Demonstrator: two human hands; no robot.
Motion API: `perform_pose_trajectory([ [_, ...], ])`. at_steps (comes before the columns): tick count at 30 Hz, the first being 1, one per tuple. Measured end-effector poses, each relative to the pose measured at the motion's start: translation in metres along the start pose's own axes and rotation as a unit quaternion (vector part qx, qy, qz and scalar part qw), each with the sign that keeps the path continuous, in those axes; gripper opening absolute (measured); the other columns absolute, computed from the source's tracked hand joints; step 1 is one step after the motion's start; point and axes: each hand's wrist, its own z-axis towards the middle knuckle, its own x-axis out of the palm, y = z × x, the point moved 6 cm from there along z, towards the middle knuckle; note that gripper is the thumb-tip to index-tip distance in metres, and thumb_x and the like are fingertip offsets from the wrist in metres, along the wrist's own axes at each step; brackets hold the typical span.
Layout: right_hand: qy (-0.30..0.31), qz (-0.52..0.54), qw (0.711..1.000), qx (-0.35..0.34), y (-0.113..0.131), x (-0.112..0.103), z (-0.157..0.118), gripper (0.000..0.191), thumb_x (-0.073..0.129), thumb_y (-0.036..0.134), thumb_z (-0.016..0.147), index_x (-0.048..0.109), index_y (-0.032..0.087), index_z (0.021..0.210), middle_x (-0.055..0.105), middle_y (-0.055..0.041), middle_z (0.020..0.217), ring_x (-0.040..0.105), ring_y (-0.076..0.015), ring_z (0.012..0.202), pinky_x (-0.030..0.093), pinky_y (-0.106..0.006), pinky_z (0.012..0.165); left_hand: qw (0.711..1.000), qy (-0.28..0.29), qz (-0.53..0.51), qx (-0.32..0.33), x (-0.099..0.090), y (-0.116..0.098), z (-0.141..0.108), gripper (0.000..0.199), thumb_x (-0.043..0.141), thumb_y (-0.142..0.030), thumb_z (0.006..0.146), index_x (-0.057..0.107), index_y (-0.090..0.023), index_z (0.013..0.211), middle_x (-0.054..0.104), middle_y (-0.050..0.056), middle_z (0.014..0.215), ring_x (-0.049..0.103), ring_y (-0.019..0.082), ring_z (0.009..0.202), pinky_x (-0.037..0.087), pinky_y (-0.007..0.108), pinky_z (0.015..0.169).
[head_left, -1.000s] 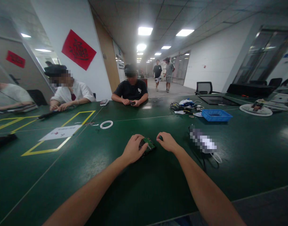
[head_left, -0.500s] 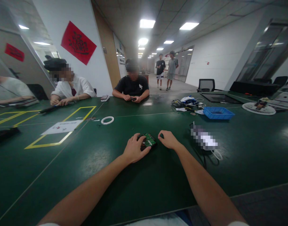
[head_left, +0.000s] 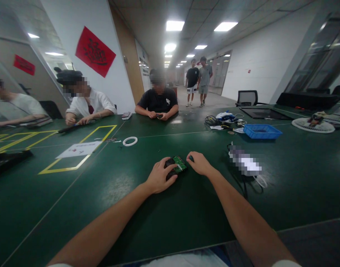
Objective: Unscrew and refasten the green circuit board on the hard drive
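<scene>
A hard drive (head_left: 181, 163), black with a green circuit board facing up, lies on the dark green table in front of me. My left hand (head_left: 161, 175) grips it from the left, fingers over its far and top side and thumb along the near edge. Part of the drive is hidden under that hand. Just right of the drive, my right hand (head_left: 199, 163) is closed around a small dark rounded object (head_left: 191, 158), possibly a tool's handle end. Most of that object is covered by the fingers, and the hand stays apart from the drive.
A white ring (head_left: 130, 141) and a paper sheet (head_left: 78, 149) lie left on the table (head_left: 164, 226). To the right are a blurred device with cables (head_left: 246, 163), a blue tray (head_left: 263, 132) and a fan part (head_left: 311, 125). A person (head_left: 157, 102) sits opposite; two others walk behind.
The view has shifted slightly left. My left fingers have moved a little on the hard drive, and more of its black part shows. Two people in the background have walked closer.
</scene>
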Motion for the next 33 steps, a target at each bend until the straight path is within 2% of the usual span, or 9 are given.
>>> perform_pose_trajectory([
  [4, -0.003, 0.031, 0.999, -0.034, 0.016, 0.001, -0.001, 0.005, 0.064, 0.023, 0.092, 0.067, 0.020, 0.091, 0.066, -0.0053, 0.097, 0.062, -0.0187, 0.092, 0.047, -0.033, 0.086, 1.000, 0.001, 0.000, 0.001, 0.002, -0.001, 0.001, 0.051, 0.060, -0.051, 0.091, 0.060, -0.030, 0.138, 0.039, 0.011, 0.153, 0.043, 0.037, 0.137, 0.036, 0.057, 0.113],
  [11, 0.004, 0.020, 0.999, -0.034, 0.030, 0.006, -0.004, 0.005, 0.063, 0.021, 0.091, 0.068, 0.019, 0.089, 0.064, -0.0074, 0.100, 0.062, -0.0201, 0.091, 0.048, -0.034, 0.085, 1.000, 0.002, 0.005, 0.001, 0.006, 0.003, 0.001, 0.050, 0.060, -0.049, 0.091, 0.061, -0.030, 0.137, 0.040, 0.012, 0.152, 0.043, 0.036, 0.137, 0.036, 0.056, 0.114],
  [20, 0.025, -0.032, 0.998, -0.041, 0.036, 0.012, -0.004, 0.009, 0.060, 0.023, 0.092, 0.068, 0.017, 0.093, 0.064, -0.0093, 0.105, 0.063, -0.0196, 0.093, 0.049, -0.031, 0.085, 1.000, -0.019, 0.010, 0.019, 0.005, 0.001, 0.002, 0.048, 0.062, -0.046, 0.090, 0.060, -0.030, 0.136, 0.042, 0.011, 0.150, 0.045, 0.034, 0.135, 0.040, 0.055, 0.110],
  [27, 0.032, -0.044, 0.997, -0.051, 0.040, 0.007, -0.007, 0.010, 0.060, 0.021, 0.092, 0.069, 0.019, 0.095, 0.064, -0.0095, 0.108, 0.063, -0.0194, 0.094, 0.048, -0.031, 0.086, 1.000, -0.019, 0.012, 0.019, 0.006, 0.003, 0.001, 0.047, 0.062, -0.046, 0.091, 0.061, -0.030, 0.135, 0.043, 0.011, 0.148, 0.046, 0.035, 0.134, 0.041, 0.056, 0.109],
  [33, 0.030, -0.022, 0.997, -0.062, 0.039, 0.005, -0.006, 0.010, 0.061, 0.023, 0.091, 0.069, 0.018, 0.088, 0.067, -0.0085, 0.099, 0.063, -0.0192, 0.089, 0.047, -0.030, 0.084, 1.000, -0.022, 0.013, 0.013, 0.004, 0.001, 0.001, 0.048, 0.063, -0.045, 0.090, 0.061, -0.029, 0.135, 0.043, 0.012, 0.148, 0.045, 0.035, 0.134, 0.039, 0.056, 0.110],
])
